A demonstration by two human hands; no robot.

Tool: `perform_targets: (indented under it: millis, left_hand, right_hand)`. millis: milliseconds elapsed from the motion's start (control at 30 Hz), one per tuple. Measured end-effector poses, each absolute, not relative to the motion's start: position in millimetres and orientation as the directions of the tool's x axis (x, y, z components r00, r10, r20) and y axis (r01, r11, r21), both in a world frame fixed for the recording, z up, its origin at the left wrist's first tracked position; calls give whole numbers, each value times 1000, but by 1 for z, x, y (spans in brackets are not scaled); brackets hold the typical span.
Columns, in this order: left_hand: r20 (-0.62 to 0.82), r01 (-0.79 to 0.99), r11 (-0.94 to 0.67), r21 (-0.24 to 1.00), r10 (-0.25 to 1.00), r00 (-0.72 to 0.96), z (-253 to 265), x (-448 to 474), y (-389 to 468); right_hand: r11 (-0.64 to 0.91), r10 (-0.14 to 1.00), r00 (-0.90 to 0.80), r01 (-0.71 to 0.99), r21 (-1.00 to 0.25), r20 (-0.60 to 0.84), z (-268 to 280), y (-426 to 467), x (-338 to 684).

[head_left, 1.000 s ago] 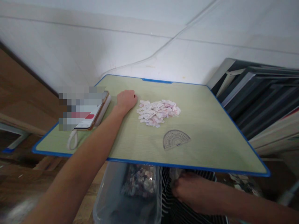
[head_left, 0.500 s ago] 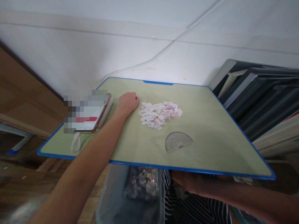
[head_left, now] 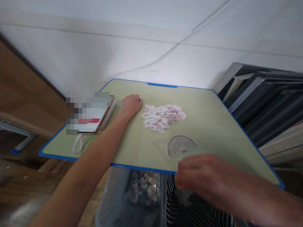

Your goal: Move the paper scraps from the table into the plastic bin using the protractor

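Note:
My left hand [head_left: 132,103] rests on the table as a loose fist, just left of a heap of small torn paper pieces [head_left: 163,117]; nothing shows in it. My right hand [head_left: 203,173] is over the table's front edge, smeared by motion, its fingers curled together. Whatever it may hold is hidden. Just beyond it a clear protractor [head_left: 181,145] lies flat, not touched by either hand. A pale, partly see-through patch [head_left: 184,197] shows below the right hand, against the striped cloth on my lap.
A phone [head_left: 94,115] lies on a white block with a strap [head_left: 77,144], left on the blue-edged table [head_left: 224,126]. Below the front edge, a clear plastic bin [head_left: 111,195] holds shiny bits. Dark flat panels [head_left: 267,94] lean at right; cardboard [head_left: 30,88] stands at left.
My right hand has come up from below the table's front edge to above it. The left hand stays in place beside the paper heap. The view has shifted slightly.

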State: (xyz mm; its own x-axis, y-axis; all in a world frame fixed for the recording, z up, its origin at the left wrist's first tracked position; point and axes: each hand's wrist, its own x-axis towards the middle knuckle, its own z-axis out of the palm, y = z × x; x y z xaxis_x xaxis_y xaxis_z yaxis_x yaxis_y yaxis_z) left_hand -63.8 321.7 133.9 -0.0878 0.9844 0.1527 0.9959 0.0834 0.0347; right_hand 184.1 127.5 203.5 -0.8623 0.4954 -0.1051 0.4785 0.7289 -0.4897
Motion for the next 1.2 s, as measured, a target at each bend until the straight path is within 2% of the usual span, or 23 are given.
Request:
perform_targets:
  millis: [33, 100, 300, 367, 500, 833, 900, 1000, 1067, 1200]
  left_hand:
    - [150, 996, 85, 33, 985, -89, 134, -64, 321]
    - [141, 996, 85, 27, 986, -88, 134, -64, 321]
    - [153, 997, 80, 19, 985, -82, 133, -64, 322]
    - [146, 996, 86, 23, 985, -88, 133, -64, 323]
    - [135, 994, 103, 19, 985, -105, 135, -63, 322]
    - [145, 995, 98, 13, 984, -99, 135, -62, 321]
    - [152, 995, 94, 17, 984, -95, 135, -62, 321]
    - [153, 995, 95, 18, 983, -97, 135, -63, 322]
    - [150, 995, 93, 18, 984, -95, 135, -63, 322]
    - [152, 995, 93, 22, 984, -95, 135, -63, 321]
  right_hand:
    - [745, 524, -852, 454, -488, 7, 205, 141, 182]
    - [744, 561, -821, 444, -499, 106, 195, 168, 179]
    - [646, 678, -721, 490, -585, 145, 158, 218, 192]
    - [638, 661, -743, 483, -599, 105, 156, 223, 202]
    - [610, 604, -792, 532, -587, -89, 154, 227, 215]
    - [448, 693, -695, 622, -642, -190, 157, 219, 208]
    - [463, 679, -720, 568, -680, -140, 154, 217, 207]
    - [516, 707, -706, 467, -718, 48, 144, 216, 203]
    - [543, 734, -665, 455, -706, 136, 137, 215, 199]
    - [517, 805, -551, 471, -715, 219, 131, 212, 185]
